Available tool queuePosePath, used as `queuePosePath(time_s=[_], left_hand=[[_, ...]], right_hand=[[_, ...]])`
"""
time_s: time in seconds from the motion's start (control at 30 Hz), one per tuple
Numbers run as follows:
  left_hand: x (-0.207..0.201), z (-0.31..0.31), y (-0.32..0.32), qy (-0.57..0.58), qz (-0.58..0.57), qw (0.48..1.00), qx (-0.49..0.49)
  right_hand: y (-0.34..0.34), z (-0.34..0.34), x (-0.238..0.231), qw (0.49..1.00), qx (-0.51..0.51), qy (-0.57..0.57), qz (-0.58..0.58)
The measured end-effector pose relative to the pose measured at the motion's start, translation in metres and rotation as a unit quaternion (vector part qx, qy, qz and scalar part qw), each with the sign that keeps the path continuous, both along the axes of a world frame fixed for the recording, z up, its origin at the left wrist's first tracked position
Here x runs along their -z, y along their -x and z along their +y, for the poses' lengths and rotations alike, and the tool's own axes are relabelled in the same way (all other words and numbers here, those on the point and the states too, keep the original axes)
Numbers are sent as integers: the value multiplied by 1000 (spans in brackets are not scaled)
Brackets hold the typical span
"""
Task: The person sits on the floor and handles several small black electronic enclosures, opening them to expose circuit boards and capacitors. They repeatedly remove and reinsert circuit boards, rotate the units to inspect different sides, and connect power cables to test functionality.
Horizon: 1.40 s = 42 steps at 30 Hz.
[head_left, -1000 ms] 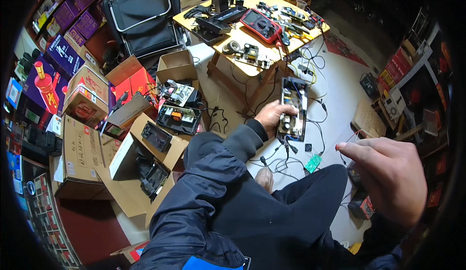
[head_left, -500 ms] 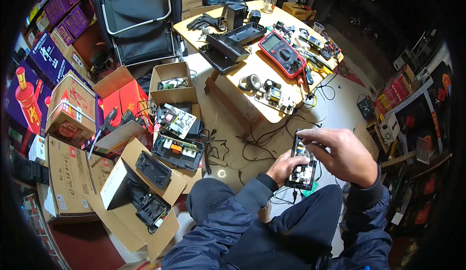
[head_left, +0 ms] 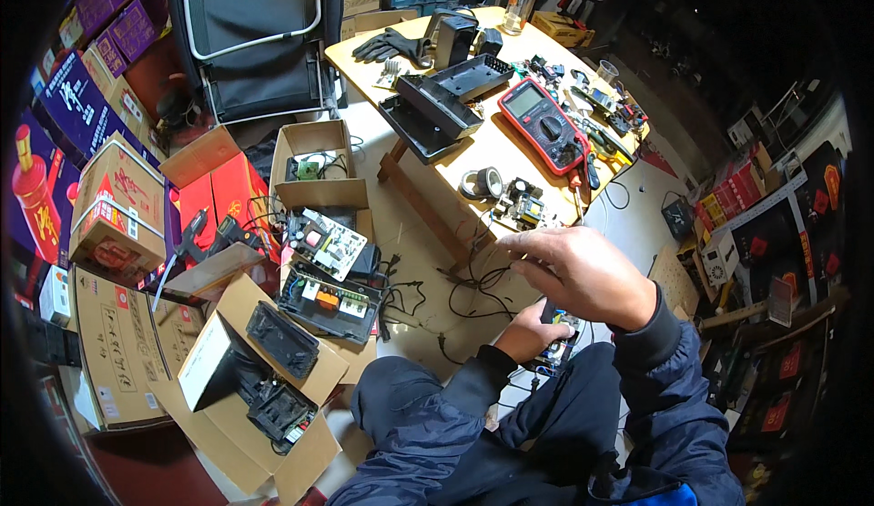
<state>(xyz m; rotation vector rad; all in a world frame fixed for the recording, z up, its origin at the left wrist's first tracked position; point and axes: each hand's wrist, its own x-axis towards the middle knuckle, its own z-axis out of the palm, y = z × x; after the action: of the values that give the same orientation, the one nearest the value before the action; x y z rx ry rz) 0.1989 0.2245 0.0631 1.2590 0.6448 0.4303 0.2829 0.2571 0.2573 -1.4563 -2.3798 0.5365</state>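
Observation:
Low over my lap, my left hand [head_left: 525,336] is closed on a circuit board in a black casing [head_left: 557,353], its thumb pressed on the components. Much of the board is hidden behind my hands. Above it, my right hand [head_left: 587,274] hovers apart from the board, fingers stretched toward the table's near end and thumb below them. Nothing shows between those fingers. Just beyond on the table lie another bare circuit board [head_left: 525,206] and a roll of tape [head_left: 481,183]. A red multimeter [head_left: 543,126] sits farther back.
The wooden table [head_left: 364,55] also carries black plastic casings [head_left: 437,110], a black glove [head_left: 387,45] and a glass bottle [head_left: 519,5]. Loose cables [head_left: 492,283] trail over the floor. To the left stand open cartons [head_left: 319,178] with opened power units [head_left: 330,301]. A folded chair [head_left: 258,42] leans behind.
My right hand has lifted off the board and shifted left, toward the table. The board in my left hand has dropped lower and tilted. The view has turned slightly.

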Motion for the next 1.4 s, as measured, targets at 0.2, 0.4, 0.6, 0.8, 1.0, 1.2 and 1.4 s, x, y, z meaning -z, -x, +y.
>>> queuePosePath(time_s=[0.2, 0.4, 0.6, 0.8, 1.0, 1.2, 1.4], left_hand=[[36, -7, -31, 6, -46, 998, -44], [72, -20, -59, -34, -65, 995, -61], [61, -27, -58, 53, -74, 991, -101], [36, -29, -45, 175, -74, 972, -135], [35, -31, -40, 150, -71, 978, -130], [46, -33, -53, 129, -95, 977, -137], [46, -32, -54, 87, -66, 982, -154]], right_hand=[[19, -21, 41, 996, -14, 31, 79], [47, -36, 123, 965, 120, 56, 228], [49, -44, 153, 963, 162, 46, 211], [58, -47, 161, 972, 151, -2, 179], [59, -50, 159, 973, 155, -2, 169], [58, -51, 154, 970, 147, 38, 189], [62, -49, 152, 967, 152, 42, 201]])
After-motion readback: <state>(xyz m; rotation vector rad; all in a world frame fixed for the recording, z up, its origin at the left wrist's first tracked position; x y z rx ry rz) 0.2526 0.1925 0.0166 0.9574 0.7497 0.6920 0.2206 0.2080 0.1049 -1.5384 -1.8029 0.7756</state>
